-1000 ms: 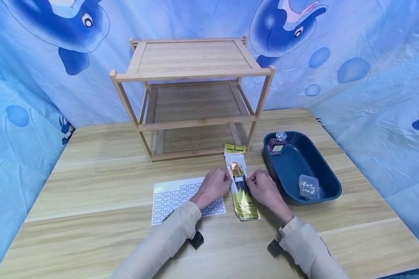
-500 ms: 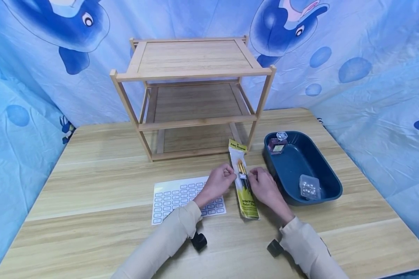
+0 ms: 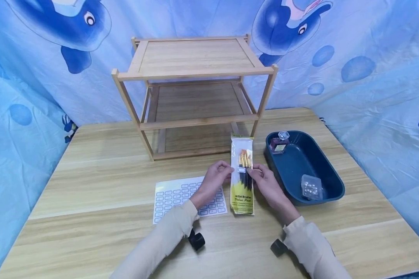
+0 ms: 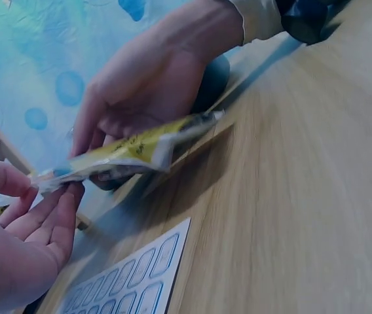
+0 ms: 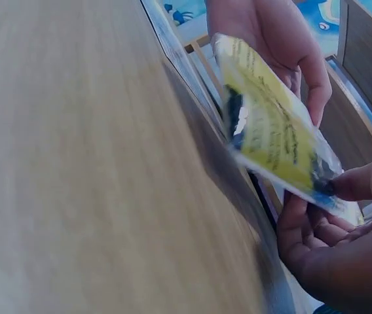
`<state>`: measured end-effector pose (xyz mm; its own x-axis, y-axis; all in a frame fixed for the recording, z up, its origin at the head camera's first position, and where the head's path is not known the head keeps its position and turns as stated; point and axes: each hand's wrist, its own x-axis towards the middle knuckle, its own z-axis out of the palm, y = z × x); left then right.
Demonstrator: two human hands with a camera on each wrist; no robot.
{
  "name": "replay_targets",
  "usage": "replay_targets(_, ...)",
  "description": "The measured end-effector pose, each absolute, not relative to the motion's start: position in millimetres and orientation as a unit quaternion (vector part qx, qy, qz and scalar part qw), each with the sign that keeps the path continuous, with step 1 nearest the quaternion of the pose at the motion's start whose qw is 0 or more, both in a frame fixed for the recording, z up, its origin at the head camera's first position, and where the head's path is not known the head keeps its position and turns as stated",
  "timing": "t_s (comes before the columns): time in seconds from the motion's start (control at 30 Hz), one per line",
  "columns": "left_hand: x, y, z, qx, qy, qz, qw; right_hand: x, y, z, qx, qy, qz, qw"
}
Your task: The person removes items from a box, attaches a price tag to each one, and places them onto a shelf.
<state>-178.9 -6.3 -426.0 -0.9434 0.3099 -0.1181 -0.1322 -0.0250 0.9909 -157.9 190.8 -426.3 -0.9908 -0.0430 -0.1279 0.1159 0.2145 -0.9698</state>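
Observation:
A clear and yellow pack of artist brushes [image 3: 242, 197] is held up between both hands, its printed front facing the head camera. A small white label [image 3: 241, 169] sits across the brush handles. My left hand [image 3: 214, 179] pinches the pack's left edge, thumb on top. On the opposite edge my right hand [image 3: 267, 185] pinches it, thumb over the front. In the left wrist view the pack [image 4: 130, 154] is tilted above the table, with its shadow below. Partly under the left forearm lies a white sheet of blue-framed labels [image 3: 172, 195].
A three-tier wooden rack [image 3: 199, 58] stands behind the hands. On the right, a dark blue basin [image 3: 295, 161] holds a perfume bottle [image 3: 278, 145] and a clear plastic box of small shiny pieces [image 3: 311, 187]. A patterned blue curtain [image 3: 370, 100] surrounds the table.
The brush pack has turned from slanted, then angled edgeways, to straight and facing the camera. Both hands have shifted slightly and now pinch its two side edges.

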Motion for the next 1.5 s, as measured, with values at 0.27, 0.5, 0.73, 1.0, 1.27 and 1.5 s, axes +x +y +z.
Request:
replay_targets(0.27,-179,-23,-422,0.092,0.704,0.692,0.132,-157,189,-425,0.022,0.747,-0.661,0.06)
replay_targets(0.5,-178,-41,-411,0.12,0.703,0.697,0.068,-156,188,-427,0.014,0.688,-0.722,0.077)
replay_targets(0.73,-184,-78,-398,0.138,0.712,0.678,-0.119,-155,189,-426,0.015,0.657,-0.75,0.079)
replay_targets(1.0,-197,-134,-380,0.177,0.649,0.659,-0.338,-153,190,-425,0.015,0.651,-0.755,0.081)
replay_targets(1.27,-207,-167,-360,0.131,0.564,0.698,-0.42,-153,189,-425,0.008,0.662,-0.745,0.081)
replay_targets(1.5,-222,-186,-368,0.087,0.613,0.659,-0.426,-152,190,-424,0.005,0.676,-0.733,0.08)
